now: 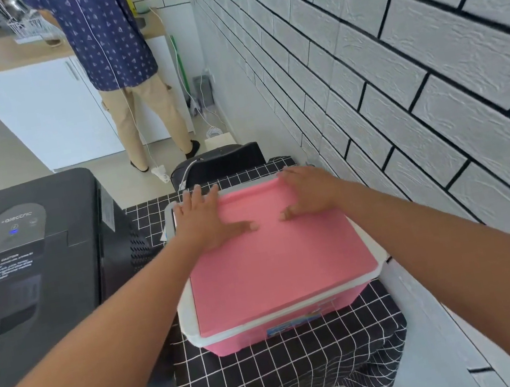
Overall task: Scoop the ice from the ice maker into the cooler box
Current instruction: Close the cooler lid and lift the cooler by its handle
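A pink cooler box (288, 319) with a white rim stands on the black-and-white checked tablecloth, its pink lid (275, 264) lying on top. My left hand (204, 222) rests flat on the lid's far left part, fingers spread toward the far edge. On the far right corner of the lid lies my right hand (310, 190), its fingers curled over the edge. To the left of the box stands the black ice maker (32, 264) with its lid down. No scoop or ice shows.
A grey brick-pattern wall (394, 68) runs close along the right of the table. A black chair back (221, 161) stands beyond the table. Further back a person (120, 63) faces a white cabinet with a wooden top (29, 106). Cables lie on the floor.
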